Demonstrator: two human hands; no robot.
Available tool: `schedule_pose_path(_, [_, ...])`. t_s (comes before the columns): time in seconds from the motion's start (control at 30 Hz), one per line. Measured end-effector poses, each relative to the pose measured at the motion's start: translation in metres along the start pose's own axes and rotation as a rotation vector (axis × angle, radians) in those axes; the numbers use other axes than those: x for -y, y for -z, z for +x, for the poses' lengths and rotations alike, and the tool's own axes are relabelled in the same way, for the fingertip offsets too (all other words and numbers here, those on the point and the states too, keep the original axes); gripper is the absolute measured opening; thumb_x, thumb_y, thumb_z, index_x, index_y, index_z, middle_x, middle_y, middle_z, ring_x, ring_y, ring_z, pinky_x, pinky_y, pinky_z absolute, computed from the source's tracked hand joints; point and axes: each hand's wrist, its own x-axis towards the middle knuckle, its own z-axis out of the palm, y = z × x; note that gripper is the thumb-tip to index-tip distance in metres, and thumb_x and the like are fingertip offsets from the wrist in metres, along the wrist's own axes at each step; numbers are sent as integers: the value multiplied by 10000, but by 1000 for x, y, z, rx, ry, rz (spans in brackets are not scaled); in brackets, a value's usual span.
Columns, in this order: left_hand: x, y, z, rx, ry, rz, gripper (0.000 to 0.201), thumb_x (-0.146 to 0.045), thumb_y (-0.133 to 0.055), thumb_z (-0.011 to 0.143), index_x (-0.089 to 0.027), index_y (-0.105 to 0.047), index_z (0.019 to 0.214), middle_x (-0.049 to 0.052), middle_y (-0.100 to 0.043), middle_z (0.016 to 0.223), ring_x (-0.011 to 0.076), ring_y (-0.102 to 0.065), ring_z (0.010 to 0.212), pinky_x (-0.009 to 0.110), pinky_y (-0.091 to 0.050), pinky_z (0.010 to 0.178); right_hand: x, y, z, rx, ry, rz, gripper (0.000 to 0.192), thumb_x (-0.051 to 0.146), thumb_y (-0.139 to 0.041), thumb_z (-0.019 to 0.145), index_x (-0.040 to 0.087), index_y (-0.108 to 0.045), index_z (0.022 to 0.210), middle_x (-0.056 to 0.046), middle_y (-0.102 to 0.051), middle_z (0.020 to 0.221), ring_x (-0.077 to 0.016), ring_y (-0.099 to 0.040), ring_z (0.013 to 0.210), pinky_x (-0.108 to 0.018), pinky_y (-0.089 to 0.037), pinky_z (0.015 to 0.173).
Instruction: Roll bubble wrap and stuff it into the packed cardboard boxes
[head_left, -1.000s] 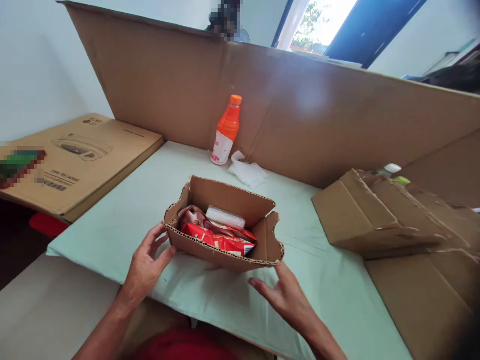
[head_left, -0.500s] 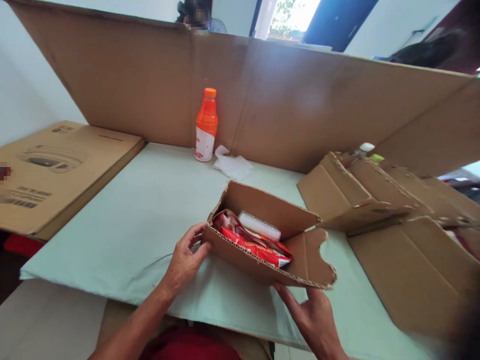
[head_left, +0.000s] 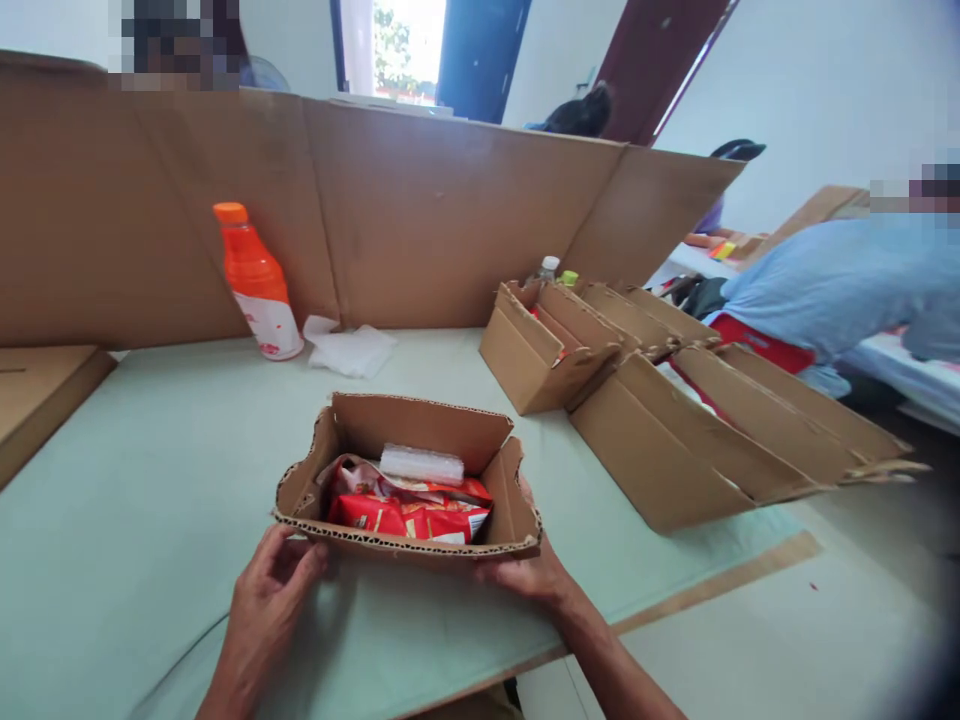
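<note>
- The small cardboard box (head_left: 409,480) sits open-topped near the front edge of the surface (head_left: 150,520), its torn corrugated rim facing the camera.
- Inside it lie red snack packets (head_left: 409,515) along the front wall and a clear plastic-wrapped pack (head_left: 421,464) behind them, against the back wall.
- The left hand (head_left: 266,600) is at the box's front left corner, fingers curled with the tips touching the lower edge of the cardboard (a light hold, not a full clasp).
- The right hand (head_left: 529,570) is at the front right corner, its grip closed on the box: fingers under the front edge, one finger showing up along the right wall.
- To the right, close to the small box but apart from it, stand larger open cartons (head_left: 645,400) in a row; two bottle caps (head_left: 556,272) peek out behind the nearest one.
- Well behind the box, an orange bottle (head_left: 256,285) stands upright against the tall cardboard screen (head_left: 420,220), with a crumpled white tissue (head_left: 351,350) just beside it.
- A flat carton (head_left: 37,395) lies at the left edge.
- Beyond the screen's right end, a person in a blue top (head_left: 832,285) leans over another table.
</note>
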Motion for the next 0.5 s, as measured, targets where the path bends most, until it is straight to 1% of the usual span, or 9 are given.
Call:
schedule_pose_path(0.03, [-5, -9, 3, 17, 17, -22, 572, -624, -718, 724, -173, -617, 1061, 42, -728, 785, 223, -698, 715, 317, -569, 673, -3, 3, -7, -40, -7, 29, 1256, 756, -760, 624, 166, -211, 1587, -175, -407, 1554, -353, -456, 1390, -489, -435, 1120])
schedule_pose_path(0.1, [-17, -36, 11, 83, 18, -67, 640, -611, -719, 726, -155, -588, 1157, 76, -740, 868, 242, -712, 802, 351, -582, 756, -10, 15, -25, -172, -67, 54, 1241, 722, -793, 618, 169, -226, 1574, -189, -397, 1554, -367, -459, 1384, -513, -437, 1113])
schedule_pose_path(0.17, [-29, -72, 17, 179, -33, -136, 732, -565, -721, 734, -148, -516, 1300, 148, -712, 1130, 266, -707, 968, 394, -576, 862, -18, 32, -46, -345, -171, 17, 1215, 672, -829, 608, 160, -263, 1553, -201, -443, 1509, -375, -506, 1332, -527, -468, 1073])
schedule_pose_path(0.23, [-38, -113, 20, 311, -117, -207, 809, -499, -712, 741, -161, -422, 1416, 202, -529, 1444, 299, -638, 1182, 440, -531, 986, -22, 50, -67, -529, -280, -44, 1172, 618, -843, 624, 141, -285, 1537, -207, -488, 1454, -370, -544, 1276, -532, -489, 1037])
schedule_pose_path(0.27, [-42, -135, 19, 400, -154, -220, 820, -458, -701, 745, -166, -394, 1447, 205, -448, 1519, 312, -586, 1265, 460, -497, 1038, -23, 58, -76, -619, -318, -78, 1157, 597, -846, 631, 132, -289, 1532, -208, -497, 1437, -366, -551, 1259, -533, -488, 1032])
schedule_pose_path(0.33, [-50, -175, 16, 594, -218, -201, 818, -366, -680, 745, -169, -375, 1479, 197, -381, 1567, 323, -506, 1355, 484, -444, 1096, -23, 72, -88, -768, -357, -137, 1128, 556, -847, 649, 128, -283, 1527, -201, -486, 1434, -352, -543, 1258, -535, -464, 1053])
schedule_pose_path(0.37, [-54, -194, 13, 682, -249, -181, 822, -326, -673, 739, -171, -373, 1488, 191, -360, 1580, 324, -478, 1379, 489, -429, 1110, -22, 76, -90, -818, -363, -161, 1109, 540, -843, 663, 133, -279, 1527, -194, -473, 1442, -344, -533, 1268, -537, -443, 1072])
schedule_pose_path(0.43, [-62, -226, 9, 819, -314, -146, 848, -286, -674, 722, -180, -367, 1506, 177, -306, 1611, 331, -424, 1418, 503, -408, 1127, -20, 81, -90, -878, -363, -209, 1069, 522, -825, 695, 149, -270, 1530, -180, -447, 1463, -334, -503, 1298, -547, -396, 1111])
schedule_pose_path(0.5, [-68, -251, 6, 898, -374, -116, 882, -284, -684, 711, -190, -353, 1523, 169, -250, 1641, 349, -347, 1466, 533, -382, 1141, -21, 82, -86, -886, -362, -259, 1048, 521, -802, 724, 165, -250, 1541, -176, -419, 1487, -332, -474, 1323, -556, -366, 1130])
